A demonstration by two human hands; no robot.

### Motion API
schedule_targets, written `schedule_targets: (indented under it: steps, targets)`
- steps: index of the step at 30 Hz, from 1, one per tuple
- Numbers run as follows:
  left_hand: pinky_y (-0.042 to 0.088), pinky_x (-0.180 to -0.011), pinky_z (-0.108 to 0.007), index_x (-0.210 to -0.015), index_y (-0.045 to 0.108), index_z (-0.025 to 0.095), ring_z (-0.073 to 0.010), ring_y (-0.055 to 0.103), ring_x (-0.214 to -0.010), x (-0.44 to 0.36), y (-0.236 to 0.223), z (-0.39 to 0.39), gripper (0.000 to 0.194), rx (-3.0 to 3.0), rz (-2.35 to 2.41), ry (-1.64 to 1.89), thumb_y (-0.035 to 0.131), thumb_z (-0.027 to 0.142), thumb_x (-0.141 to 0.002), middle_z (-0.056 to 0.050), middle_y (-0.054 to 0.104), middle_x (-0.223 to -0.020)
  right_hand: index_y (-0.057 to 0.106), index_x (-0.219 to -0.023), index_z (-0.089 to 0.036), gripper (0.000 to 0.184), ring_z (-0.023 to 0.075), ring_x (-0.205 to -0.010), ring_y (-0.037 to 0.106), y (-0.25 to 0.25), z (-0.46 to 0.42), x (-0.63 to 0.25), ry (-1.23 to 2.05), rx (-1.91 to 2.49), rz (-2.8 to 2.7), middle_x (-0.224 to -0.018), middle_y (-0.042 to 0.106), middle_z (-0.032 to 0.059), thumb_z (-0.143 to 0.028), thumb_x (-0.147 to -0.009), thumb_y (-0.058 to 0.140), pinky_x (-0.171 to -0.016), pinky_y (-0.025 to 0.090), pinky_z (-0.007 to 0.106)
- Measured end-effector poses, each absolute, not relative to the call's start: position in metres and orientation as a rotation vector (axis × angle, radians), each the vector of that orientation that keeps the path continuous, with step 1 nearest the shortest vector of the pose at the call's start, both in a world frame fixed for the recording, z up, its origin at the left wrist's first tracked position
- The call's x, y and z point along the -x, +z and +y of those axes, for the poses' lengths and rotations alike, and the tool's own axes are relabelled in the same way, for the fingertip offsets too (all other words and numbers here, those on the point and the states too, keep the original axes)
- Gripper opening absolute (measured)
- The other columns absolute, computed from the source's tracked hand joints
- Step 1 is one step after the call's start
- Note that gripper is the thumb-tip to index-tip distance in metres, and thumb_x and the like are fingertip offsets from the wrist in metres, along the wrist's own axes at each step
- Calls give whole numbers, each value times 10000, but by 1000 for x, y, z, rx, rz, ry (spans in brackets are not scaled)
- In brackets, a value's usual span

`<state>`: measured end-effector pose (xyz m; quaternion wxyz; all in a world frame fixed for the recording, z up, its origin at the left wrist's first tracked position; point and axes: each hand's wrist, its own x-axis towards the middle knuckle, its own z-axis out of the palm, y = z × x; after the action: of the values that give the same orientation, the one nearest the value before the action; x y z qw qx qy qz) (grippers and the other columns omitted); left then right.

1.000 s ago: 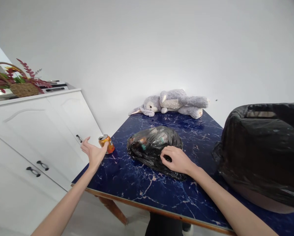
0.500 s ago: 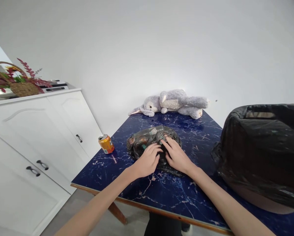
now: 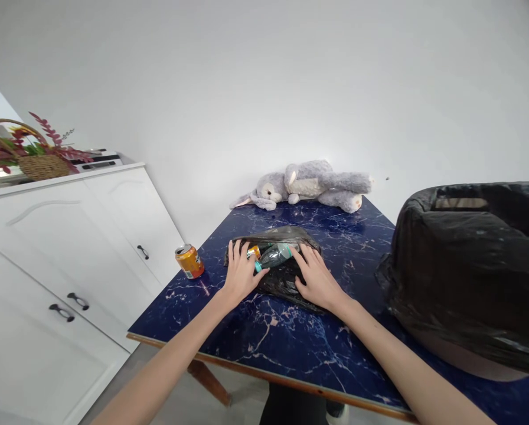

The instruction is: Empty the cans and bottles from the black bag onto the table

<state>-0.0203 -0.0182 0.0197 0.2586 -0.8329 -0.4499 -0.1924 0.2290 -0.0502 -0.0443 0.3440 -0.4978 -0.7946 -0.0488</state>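
Note:
A black plastic bag (image 3: 286, 282) lies on the table, its mouth spread apart. Inside it show a clear plastic bottle (image 3: 276, 255) with a teal cap and part of an orange can (image 3: 254, 252). At the left side of the mouth, my left hand (image 3: 240, 271) hooks its fingers over the bag's edge, with the thumb beside the bottle cap. My right hand (image 3: 315, 274) grips the right side of the mouth, its fingertips near the bottle's base. Parts of the bag under both hands are hidden.
An orange drink can (image 3: 189, 262) stands upright at the table's left edge. On the right is a large bin (image 3: 463, 277) lined with black plastic. A grey plush rabbit (image 3: 309, 184) lies at the back of the blue table (image 3: 264, 345). White cabinets (image 3: 61, 236) stand left.
My left hand has moved left, away from my right hand. Between them the bag's mouth has widened, uncovering the bottle and the can inside.

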Motion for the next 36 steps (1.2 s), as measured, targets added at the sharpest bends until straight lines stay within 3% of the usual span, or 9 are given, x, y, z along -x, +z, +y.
schedule_targets:
  steps: [6,9,11,14,18,23,28,36]
  targets:
    - [371,-1261,-625,-1105,697,155,-392,542,-1414,15,59,-47,319,2263,-1033,-574,595,452,-1050,-177,709,-1275,173,-1713,-169,858,362,-1636,215,-46,-47,-232,-72,1327,-2045,-1743,253,210,-176,-928,520,-1298,292,569]
    - [588,-962,-446,-1014,662,179,-291,732,-1027,22,95,-70,347,2249,-1038,-680,510,483,-1086,-118,747,-1004,187,-1705,-164,836,371,-1642,187,-49,-46,-234,-44,1338,-2032,-1754,214,217,-201,-938,517,-1290,302,574]
    - [571,-732,-341,-980,639,194,-228,731,-793,36,117,-88,367,2207,-1077,-779,470,501,-1093,-68,736,-880,191,-1704,-164,834,368,-1632,215,-51,-45,-235,-26,1340,-2030,-1748,229,218,-212,-939,519,-1283,317,567]
    - [530,-662,-291,-1078,635,210,-186,729,-703,68,143,-114,371,2216,-1180,-849,422,513,-1102,-45,783,-946,205,-1703,-161,829,353,-1576,341,-52,-45,-235,0,1340,-2031,-1696,343,213,-223,-939,521,-1266,359,536]
    - [543,-630,-302,-1214,597,252,-234,768,-721,112,165,-138,471,2254,-1498,-815,419,657,-1055,-38,813,-978,180,-1714,-180,834,349,-1538,402,-54,-45,-233,24,1335,-2021,-1659,409,208,-239,-950,510,-1241,391,541]
    - [586,-787,-369,-1158,584,297,-319,793,-1000,157,184,-140,472,2069,-1773,-879,467,716,-974,-29,829,-1083,155,-1720,-206,839,346,-1527,424,-57,-45,-232,41,1305,-2021,-1654,424,199,-251,-960,505,-1232,402,547]
    - [577,-826,-431,-1178,587,274,-356,781,-933,194,193,-119,543,1950,-1924,-688,431,734,-935,-71,821,-1044,210,-1707,-203,793,352,-1524,431,-57,-46,-231,40,1295,-2015,-1652,433,187,-257,-971,502,-1229,409,551]
    - [581,-892,-469,-1139,607,214,-399,773,-1031,212,185,-72,612,1952,-2056,-459,377,745,-940,-149,821,-1017,279,-1679,-171,742,336,-1513,447,-58,-46,-231,34,1301,-2011,-1633,459,196,-259,-974,496,-1241,410,529]
